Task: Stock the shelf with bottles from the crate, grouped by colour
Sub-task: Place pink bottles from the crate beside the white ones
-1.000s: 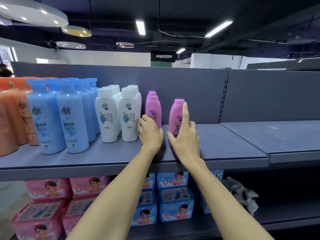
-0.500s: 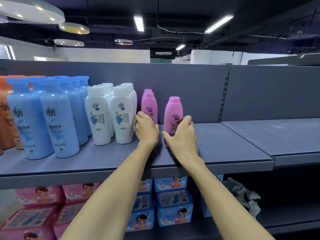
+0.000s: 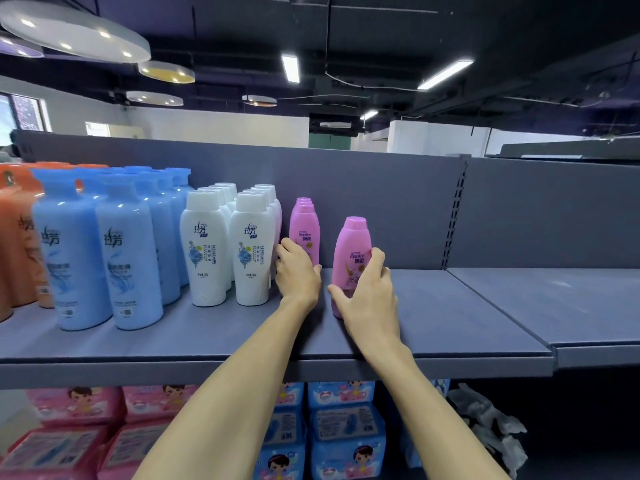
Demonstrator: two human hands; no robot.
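Evidently the head view shows a stocking step near its end; on the grey metal shelf (image 3: 433, 327) the plastic bottles stand sorted by colour, orange bottles (image 3: 15, 244) at far left, then pale blue bottles (image 3: 128, 258), then white bottles with flower labels (image 3: 204, 251), then a short file of pink bottles (image 3: 304, 230) running back toward the rear panel. The right hand (image 3: 367, 296) is wrapped around the lower body of a separate pink plastic bottle (image 3: 351, 258), which stands upright just beside that file, probably to start a second pink column; the left hand (image 3: 298, 271) is curled against the base of the front bottle in the file, likely steadying or squaring it, though a full grip cannot be told. The crate is not in view; pink and blue packets (image 3: 343, 434) fill the shelf below.
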